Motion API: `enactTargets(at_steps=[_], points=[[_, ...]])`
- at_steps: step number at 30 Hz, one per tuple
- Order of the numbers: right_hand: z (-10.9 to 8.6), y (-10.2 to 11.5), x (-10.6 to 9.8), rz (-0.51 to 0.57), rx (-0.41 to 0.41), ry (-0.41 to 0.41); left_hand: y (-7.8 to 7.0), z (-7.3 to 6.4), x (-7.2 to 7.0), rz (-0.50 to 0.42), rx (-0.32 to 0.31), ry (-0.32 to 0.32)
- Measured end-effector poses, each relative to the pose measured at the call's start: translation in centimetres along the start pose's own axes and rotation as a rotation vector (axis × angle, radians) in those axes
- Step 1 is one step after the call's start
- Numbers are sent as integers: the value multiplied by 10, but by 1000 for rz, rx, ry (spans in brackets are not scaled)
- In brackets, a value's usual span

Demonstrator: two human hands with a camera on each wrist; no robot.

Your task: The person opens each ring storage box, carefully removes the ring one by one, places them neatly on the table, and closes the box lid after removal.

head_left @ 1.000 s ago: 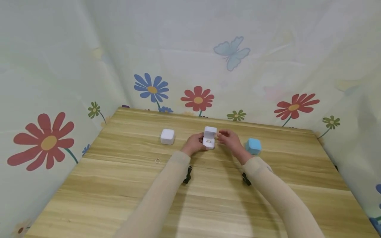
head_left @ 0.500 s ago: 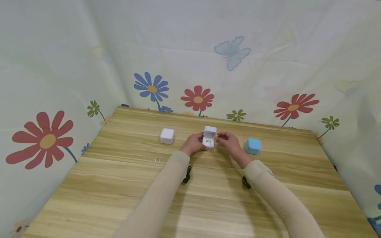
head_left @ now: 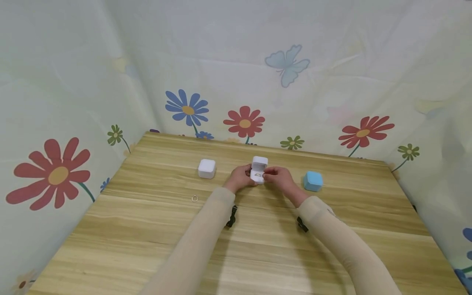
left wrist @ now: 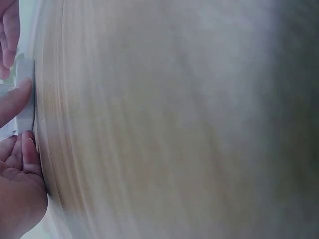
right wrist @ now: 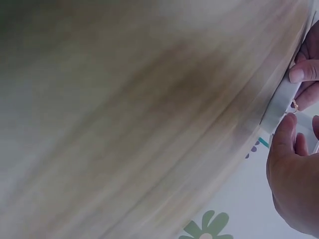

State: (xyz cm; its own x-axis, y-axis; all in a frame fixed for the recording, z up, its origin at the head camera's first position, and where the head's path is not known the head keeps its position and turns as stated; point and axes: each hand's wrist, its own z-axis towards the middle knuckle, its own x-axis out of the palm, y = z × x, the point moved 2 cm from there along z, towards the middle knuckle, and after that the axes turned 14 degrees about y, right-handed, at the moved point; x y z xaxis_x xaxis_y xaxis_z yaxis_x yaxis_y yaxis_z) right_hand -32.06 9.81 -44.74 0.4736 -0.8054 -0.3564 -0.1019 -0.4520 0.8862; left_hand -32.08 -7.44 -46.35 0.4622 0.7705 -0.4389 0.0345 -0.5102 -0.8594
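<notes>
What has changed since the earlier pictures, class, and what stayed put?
The right hand moved left to the right edge of the open white box, close to the ring inside; contact is unclear. Nothing was visibly grasped or released. The left hand still holds that box; the closed white box, blue box and loose ring stayed put.

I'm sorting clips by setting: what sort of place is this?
Perhaps a staged recording corner: a creased, flower-printed backdrop hangs behind a wood-grain table, and an open white ring box is held there like a prop.
</notes>
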Motion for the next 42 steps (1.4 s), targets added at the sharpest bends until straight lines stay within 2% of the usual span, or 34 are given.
enactTargets(at_steps=[16,27,35,42], points=[[9,8,0,-232,17,-17,2,4,2,-31,-4,-12],[17,9,9,-448,-33,-74,0,0,2,-20,11,-12],[20,12,14,-521,-28,-104,0,-2,1,-10,13,-16],[18,14,13,-556,-54,-111,-2,-2,2,-28,12,-21]])
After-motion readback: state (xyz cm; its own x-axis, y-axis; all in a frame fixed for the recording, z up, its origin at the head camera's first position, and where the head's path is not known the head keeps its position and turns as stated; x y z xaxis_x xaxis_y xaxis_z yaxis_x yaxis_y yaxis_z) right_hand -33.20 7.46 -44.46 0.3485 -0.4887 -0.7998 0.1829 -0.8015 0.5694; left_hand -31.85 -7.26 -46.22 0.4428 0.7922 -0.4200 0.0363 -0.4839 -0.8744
